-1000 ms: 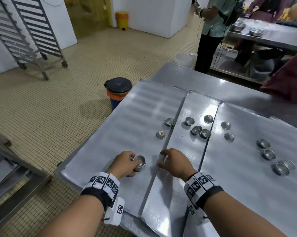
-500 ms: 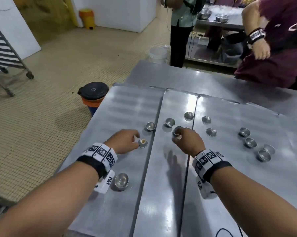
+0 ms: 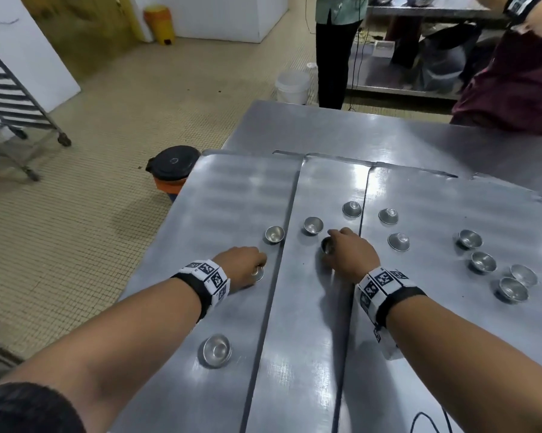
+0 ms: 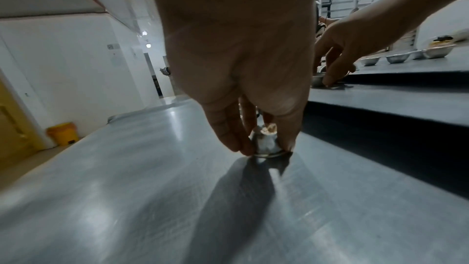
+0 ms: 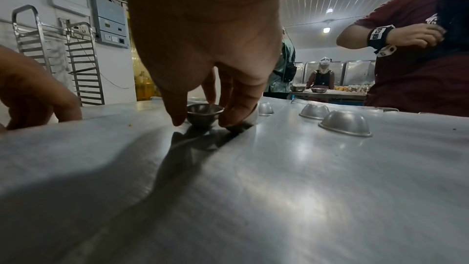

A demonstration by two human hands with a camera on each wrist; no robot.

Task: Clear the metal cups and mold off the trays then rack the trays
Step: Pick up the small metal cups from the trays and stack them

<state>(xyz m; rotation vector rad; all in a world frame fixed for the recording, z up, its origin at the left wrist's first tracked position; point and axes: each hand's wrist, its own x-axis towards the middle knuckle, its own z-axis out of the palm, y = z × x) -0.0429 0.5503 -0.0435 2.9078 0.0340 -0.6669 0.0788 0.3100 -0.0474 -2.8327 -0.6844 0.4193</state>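
I could read no text anywhere (the wristbands point(image 3: 205, 278) carried only black-and-white square marker patterns, not letters or numbers).

Overhead lights glare on the trays point(image 3: 232, 195); wrist views dim, edges warped and blurred

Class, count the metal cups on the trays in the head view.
12: left tray three, one in the left hand; middle three, one in the right hand; right six. Hands may hide more.

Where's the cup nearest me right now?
In the head view, the nearest cup sits upright on the left tray, beside the left forearm and behind the left hand.
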